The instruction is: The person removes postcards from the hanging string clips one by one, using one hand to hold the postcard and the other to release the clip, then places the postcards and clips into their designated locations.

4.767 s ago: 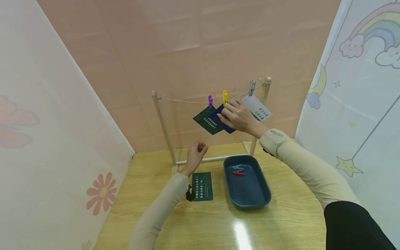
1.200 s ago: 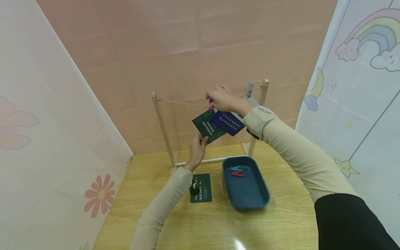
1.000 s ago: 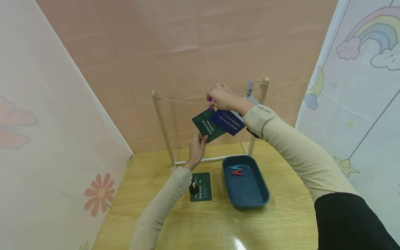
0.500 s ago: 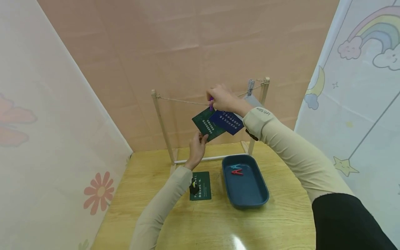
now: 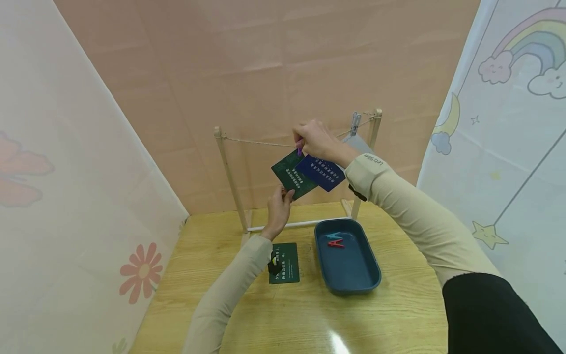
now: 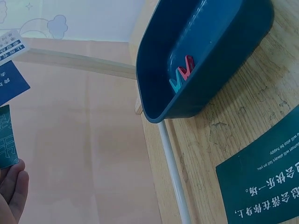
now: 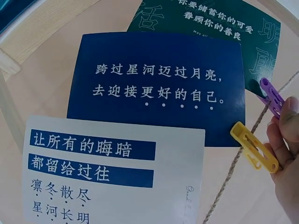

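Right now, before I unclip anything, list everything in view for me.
String line: one, tan, between wooden frame posts.
Hanging cards: dark green card, navy card, white card.
Pegs on line: purple peg, yellow peg, grey peg.
Tray: one, dark blue, on table.
Pegs in tray: red peg, teal peg.
Green card on table: one, beside tray.
Left hand: pinches dark green card.
Right hand: at purple peg.
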Available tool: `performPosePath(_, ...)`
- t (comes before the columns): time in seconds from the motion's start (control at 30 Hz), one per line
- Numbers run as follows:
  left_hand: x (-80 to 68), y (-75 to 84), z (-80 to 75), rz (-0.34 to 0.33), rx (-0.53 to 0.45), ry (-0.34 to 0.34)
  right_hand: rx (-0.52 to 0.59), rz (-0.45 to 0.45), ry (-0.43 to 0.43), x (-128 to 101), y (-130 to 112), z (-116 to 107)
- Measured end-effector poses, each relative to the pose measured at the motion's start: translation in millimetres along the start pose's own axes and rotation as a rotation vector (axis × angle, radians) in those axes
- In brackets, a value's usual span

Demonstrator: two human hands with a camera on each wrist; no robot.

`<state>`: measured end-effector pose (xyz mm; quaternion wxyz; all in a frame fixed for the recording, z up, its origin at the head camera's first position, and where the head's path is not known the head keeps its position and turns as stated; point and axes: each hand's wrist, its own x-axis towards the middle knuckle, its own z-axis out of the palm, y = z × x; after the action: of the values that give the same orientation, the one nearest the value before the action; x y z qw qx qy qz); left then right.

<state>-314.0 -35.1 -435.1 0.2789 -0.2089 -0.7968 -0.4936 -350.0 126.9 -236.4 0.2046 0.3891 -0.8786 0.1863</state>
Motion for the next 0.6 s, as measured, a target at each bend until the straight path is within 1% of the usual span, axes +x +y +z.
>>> performPosePath(0.17, -0.1, 0.1, -0.7, -0.007, 0.007, 0.0, -0.012, -0.036, 0.042, -1.0, -0.9, -2.7)
performPosePath(0.37, -0.5, -0.8, -1.4, -0.016, 0.017, -0.006, -0.035, -0.042, 0.043, -1.4, -2.9, -3.3)
performPosePath(0.6, -2.2, -2.6, -3.4, -0.029, 0.001, -0.008, -0.094, -0.056, 0.087, -0.3, -2.1, -4.0)
